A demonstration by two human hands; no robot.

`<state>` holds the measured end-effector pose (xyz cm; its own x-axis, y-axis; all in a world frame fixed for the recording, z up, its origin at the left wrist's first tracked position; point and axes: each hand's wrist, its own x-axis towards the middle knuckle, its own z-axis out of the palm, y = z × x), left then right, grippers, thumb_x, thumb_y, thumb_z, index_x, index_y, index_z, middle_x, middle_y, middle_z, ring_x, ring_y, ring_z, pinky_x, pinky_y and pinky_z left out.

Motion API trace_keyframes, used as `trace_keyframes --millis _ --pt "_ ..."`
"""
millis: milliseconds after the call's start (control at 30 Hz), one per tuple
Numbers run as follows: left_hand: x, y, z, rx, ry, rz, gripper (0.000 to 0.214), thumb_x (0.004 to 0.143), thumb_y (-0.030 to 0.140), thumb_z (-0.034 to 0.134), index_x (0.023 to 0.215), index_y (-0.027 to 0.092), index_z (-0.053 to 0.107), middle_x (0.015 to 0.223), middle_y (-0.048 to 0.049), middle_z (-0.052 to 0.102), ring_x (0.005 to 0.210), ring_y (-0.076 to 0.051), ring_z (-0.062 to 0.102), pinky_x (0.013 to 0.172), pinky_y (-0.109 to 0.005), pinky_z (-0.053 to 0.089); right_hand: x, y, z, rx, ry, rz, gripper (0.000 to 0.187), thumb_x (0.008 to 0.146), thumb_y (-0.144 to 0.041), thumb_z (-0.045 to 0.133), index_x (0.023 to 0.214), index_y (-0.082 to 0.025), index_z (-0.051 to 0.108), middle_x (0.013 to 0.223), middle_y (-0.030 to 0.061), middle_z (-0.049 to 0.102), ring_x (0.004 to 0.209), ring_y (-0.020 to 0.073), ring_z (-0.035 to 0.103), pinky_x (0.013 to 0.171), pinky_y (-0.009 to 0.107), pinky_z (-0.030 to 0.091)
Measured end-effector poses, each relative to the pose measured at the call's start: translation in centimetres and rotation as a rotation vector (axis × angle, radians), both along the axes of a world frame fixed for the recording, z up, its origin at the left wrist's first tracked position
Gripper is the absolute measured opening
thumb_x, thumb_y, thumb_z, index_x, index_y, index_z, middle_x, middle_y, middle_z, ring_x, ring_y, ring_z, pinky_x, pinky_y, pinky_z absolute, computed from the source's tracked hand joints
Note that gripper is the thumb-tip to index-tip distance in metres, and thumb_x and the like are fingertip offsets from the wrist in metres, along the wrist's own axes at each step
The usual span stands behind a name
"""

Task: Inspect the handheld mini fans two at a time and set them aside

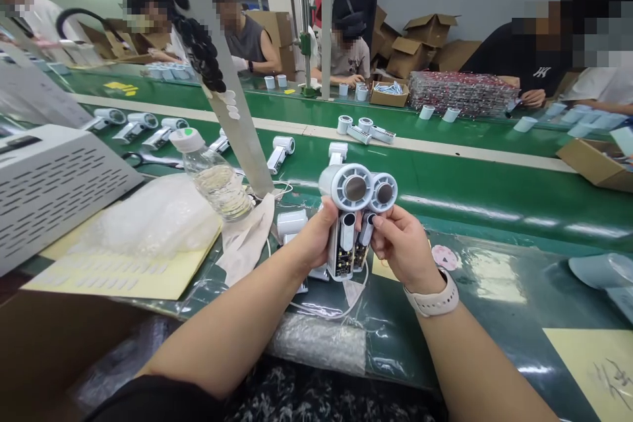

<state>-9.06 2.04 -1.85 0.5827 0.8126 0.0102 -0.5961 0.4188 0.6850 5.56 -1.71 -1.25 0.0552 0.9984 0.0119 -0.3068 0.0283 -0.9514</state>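
And we're right at the centre of the action: the left hand [311, 241] has its fingers [324, 216] clamped around the body of a white mini fan [346, 188], while the right hand [403, 250] pinches a second white mini fan [383, 192] with its fingers [380, 225] closed on the handle! The two round heads sit side by side, touching, lifted above the green table [459, 194], each with a silver disc at its centre, and a black circuit board [342, 258] shows in the open handle below. A pale smartwatch [430, 297] rides on the right wrist. Over on the left, a water bottle [212, 175] with a green cap stands beside a crumpled clear plastic bag [153, 217], which lies on a yellow sheet [123, 280]. Further left sits a vented white machine [49, 191], with scissors [153, 159] and a row of fan bodies [136, 125] out on the belt. Near the bottom, a wrapped bubble-film roll [316, 343] lies just below a loose thin wire [326, 310], and across the far side, co-workers [343, 46] are busy among cardboard boxes [420, 46]!
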Motion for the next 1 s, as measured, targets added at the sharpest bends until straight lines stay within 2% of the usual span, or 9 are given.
trace_keyframes --millis 100,233,333,500,733,900,1000 --pt "-0.10 0.25 -0.20 0.174 0.116 -0.097 0.074 0.057 0.087 0.065 0.069 0.014 0.065 0.064 -0.0049 0.066 0.060 -0.019 0.065 0.058 -0.029 0.050 0.05 0.10 -0.06 -0.005 0.004 0.007 0.034 0.070 -0.041 0.080 0.068 -0.022 0.052 0.041 -0.0092 0.050 0.033 0.0081 0.044 0.033 0.019 0.033" --pt "-0.08 0.36 -0.12 0.232 0.152 -0.111 0.076 0.058 0.089 0.063 0.072 0.015 0.061 0.067 -0.0054 0.067 0.070 -0.023 0.068 0.061 -0.029 0.050 0.20 0.26 -0.16 -0.021 0.007 0.039 0.037 0.067 -0.043 0.084 0.068 -0.021 0.053 0.039 -0.0094 0.050 0.031 0.0077 0.045 0.032 0.018 0.034" --pt "-0.05 0.39 -0.10 0.256 0.176 -0.069 0.076 0.059 0.089 0.064 0.069 0.014 0.060 0.065 -0.0053 0.065 0.063 -0.019 0.065 0.056 -0.027 0.047 0.38 0.34 -0.10 -0.041 0.022 0.069 0.039 0.065 -0.043 0.086 0.069 -0.020 0.054 0.040 -0.0091 0.051 0.031 0.0073 0.046 0.031 0.016 0.033" --pt "-0.18 0.45 -0.19 0.230 0.153 -0.089 0.076 0.057 0.089 0.064 0.068 0.014 0.060 0.062 -0.0044 0.064 0.057 -0.018 0.062 0.055 -0.028 0.047 0.48 0.41 0.24 -0.045 0.063 0.113 0.042 0.062 -0.042 0.088 0.067 -0.020 0.052 0.040 -0.0084 0.053 0.031 0.0076 0.048 0.030 0.016 0.036" --pt "-0.20 0.55 -0.34 0.166 0.158 -0.079 0.077 0.056 0.089 0.066 0.072 0.014 0.062 0.061 -0.0031 0.063 0.054 -0.016 0.061 0.053 -0.027 0.046 0.21 0.43 0.03 -0.026 0.079 0.088 0.044 0.062 -0.041 0.088 0.064 -0.021 0.049 0.040 -0.0080 0.053 0.030 0.0077 0.048 0.029 0.016 0.037" --pt "-0.07 0.52 -0.04 0.236 0.089 -0.184 0.073 0.060 0.086 0.066 0.070 0.014 0.061 0.068 -0.0072 0.069 0.067 -0.024 0.070 0.064 -0.034 0.054 0.11 0.51 -0.34 -0.021 0.069 0.089 0.042 0.064 -0.043 0.087 0.068 -0.020 0.052 0.040 -0.0085 0.053 0.030 0.0086 0.049 0.029 0.016 0.037" --pt "-0.14 0.55 -0.20 0.193 0.125 -0.138 0.073 0.059 0.086 0.067 0.071 0.014 0.062 0.066 -0.0061 0.068 0.062 -0.021 0.067 0.060 -0.031 0.052 0.21 0.57 -0.38 -0.023 0.054 0.092 0.042 0.064 -0.043 0.087 0.068 -0.020 0.053 0.041 -0.0080 0.053 0.030 0.0085 0.049 0.028 0.016 0.036"
